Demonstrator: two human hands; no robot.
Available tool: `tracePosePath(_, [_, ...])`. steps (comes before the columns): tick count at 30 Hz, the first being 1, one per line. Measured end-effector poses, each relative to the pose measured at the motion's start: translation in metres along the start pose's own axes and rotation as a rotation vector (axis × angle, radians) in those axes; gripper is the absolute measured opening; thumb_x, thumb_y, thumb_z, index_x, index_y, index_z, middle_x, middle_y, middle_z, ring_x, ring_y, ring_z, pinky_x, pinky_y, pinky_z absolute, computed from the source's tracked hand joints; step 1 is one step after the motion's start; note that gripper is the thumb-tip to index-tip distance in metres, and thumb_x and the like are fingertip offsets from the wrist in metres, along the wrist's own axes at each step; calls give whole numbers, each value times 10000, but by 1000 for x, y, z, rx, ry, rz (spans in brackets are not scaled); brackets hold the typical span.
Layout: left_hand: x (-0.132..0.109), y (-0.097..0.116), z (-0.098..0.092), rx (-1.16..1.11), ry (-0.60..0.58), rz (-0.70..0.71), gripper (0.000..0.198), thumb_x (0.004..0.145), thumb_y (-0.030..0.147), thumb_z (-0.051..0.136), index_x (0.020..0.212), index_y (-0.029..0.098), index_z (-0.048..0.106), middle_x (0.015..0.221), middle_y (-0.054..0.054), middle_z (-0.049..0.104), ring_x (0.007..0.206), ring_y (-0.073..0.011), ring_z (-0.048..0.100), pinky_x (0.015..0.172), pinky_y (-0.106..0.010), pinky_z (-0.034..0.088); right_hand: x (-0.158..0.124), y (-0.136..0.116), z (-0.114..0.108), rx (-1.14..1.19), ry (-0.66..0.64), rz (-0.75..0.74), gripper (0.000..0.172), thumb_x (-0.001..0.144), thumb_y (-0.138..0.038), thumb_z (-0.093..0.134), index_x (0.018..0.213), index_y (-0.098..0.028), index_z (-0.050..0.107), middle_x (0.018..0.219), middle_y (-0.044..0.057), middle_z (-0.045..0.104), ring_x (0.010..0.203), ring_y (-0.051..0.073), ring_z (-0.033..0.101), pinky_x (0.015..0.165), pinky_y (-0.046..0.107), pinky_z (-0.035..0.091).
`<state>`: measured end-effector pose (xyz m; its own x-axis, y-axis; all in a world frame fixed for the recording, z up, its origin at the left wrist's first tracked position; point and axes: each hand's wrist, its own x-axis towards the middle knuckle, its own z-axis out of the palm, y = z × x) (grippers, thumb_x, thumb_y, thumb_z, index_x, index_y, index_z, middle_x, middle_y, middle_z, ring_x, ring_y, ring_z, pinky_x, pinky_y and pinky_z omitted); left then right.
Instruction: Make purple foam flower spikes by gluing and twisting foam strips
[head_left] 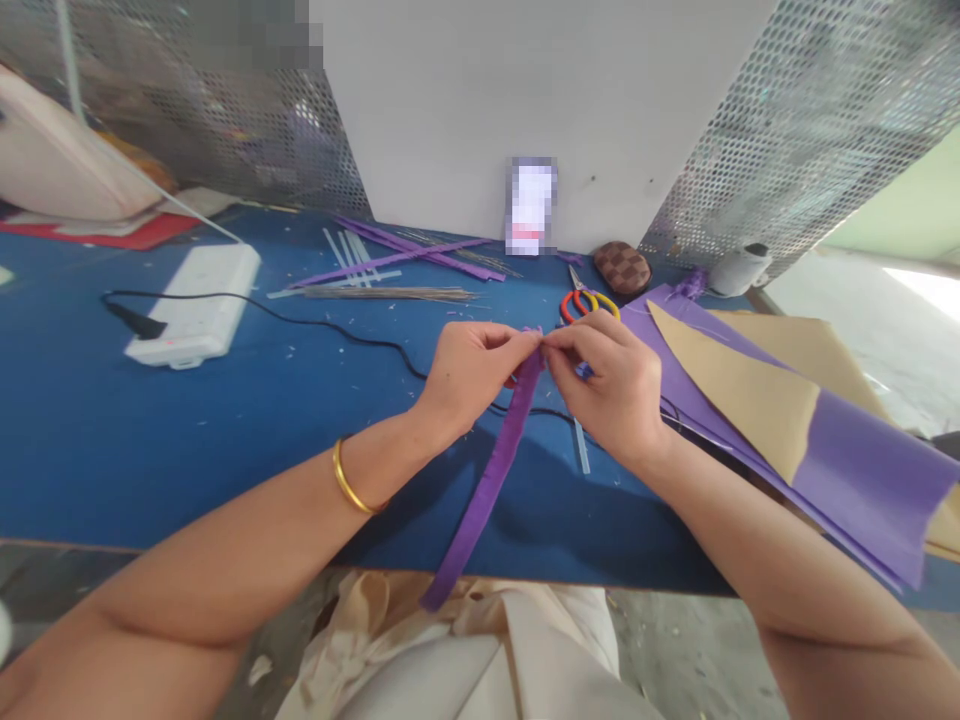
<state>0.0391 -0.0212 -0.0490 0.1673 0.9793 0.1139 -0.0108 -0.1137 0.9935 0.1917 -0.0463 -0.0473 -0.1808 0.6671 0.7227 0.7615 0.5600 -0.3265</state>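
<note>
A long purple strip (491, 470), which looks like crepe paper or cloth, hangs from my fingers down over the table's front edge. Its gathered upper end sits between my two hands. My left hand (476, 372) pinches that end from the left, thumb on top. From the right, my right hand (607, 380) pinches the same end with thumb and forefinger. Just beyond my right hand lie scissors (580, 303) with red and yellow handles, partly covered by its fingers. A small pale strip (582, 447) lies on the table below that hand.
A white power strip (199, 300) with a black cable (330, 322) occupies the left. Thin wires (397, 293) and purple strips (420, 252) lie behind my hands. A phone (531, 205) leans on the board. Purple and tan sheets (862, 460) overhang the right edge, near a checkered pouch (622, 267).
</note>
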Motion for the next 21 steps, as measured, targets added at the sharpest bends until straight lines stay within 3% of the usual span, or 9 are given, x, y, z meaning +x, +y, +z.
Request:
tracePosePath(4, [1, 2, -1, 16, 14, -17, 262, 766, 360, 681, 599, 157, 690, 577, 7, 597, 563, -111, 519, 530, -223, 468, 4, -1, -4, 170, -69, 106, 160, 865, -136, 561, 865, -183, 714, 825, 41, 655, 706, 137, 627, 636, 267, 505])
tracePosePath(8, [1, 5, -2, 21, -2, 14, 245, 775, 346, 676, 622, 157, 707, 601, 0, 635, 569, -112, 532, 540, -220, 460, 13, 2, -9, 505, -101, 462, 82, 813, -169, 638, 800, -164, 718, 715, 16, 676, 610, 129, 640, 605, 269, 526])
tracePosePath(11, [1, 6, -3, 87, -26, 64, 256, 806, 356, 653, 659, 157, 721, 632, -9, 662, 579, -115, 539, 552, -225, 451, 18, 6, -9, 689, -137, 637, 69, 766, -226, 708, 742, -161, 712, 616, -4, 662, 558, 120, 629, 580, 259, 524])
tracePosePath(16, [0, 6, -8, 314, -72, 204, 263, 858, 351, 604, 731, 161, 733, 633, -5, 649, 593, -126, 539, 559, -244, 410, 21, 5, -10, 805, -202, 741, 191, 669, -305, 800, 694, -149, 693, 577, -5, 653, 523, 114, 625, 535, 237, 515])
tracePosePath(21, [0, 4, -11, 502, -28, 337, 262, 872, 332, 589, 705, 164, 701, 528, 36, 509, 514, -100, 409, 511, -260, 311, 22, 2, -12, 778, -229, 805, 232, 634, -326, 818, 676, -141, 685, 558, 6, 653, 523, 124, 634, 530, 240, 520])
